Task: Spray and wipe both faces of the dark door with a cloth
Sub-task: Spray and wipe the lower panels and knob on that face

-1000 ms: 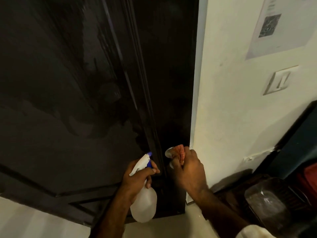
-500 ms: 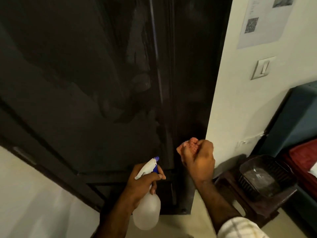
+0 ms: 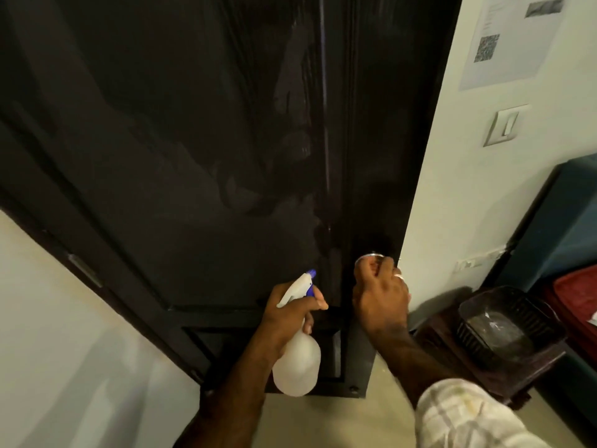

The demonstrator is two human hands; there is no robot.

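Both hands at the foot of the dark door [image 3: 193,156]

The left hand [image 3: 284,315] grips a spray bottle [image 3: 297,367] at six o'clock; the right hand [image 3: 381,299], at five o'clock, curls round the metal door knob [image 3: 371,255]. The cloth is not visible.

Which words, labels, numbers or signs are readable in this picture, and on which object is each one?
Nothing can be read.
Paper sheet on the wall: lines of print, too blurred; a QR-like square, not legible.
Spray bottle: no label visible.
Wall switch: no marking visible.
Door: no text.
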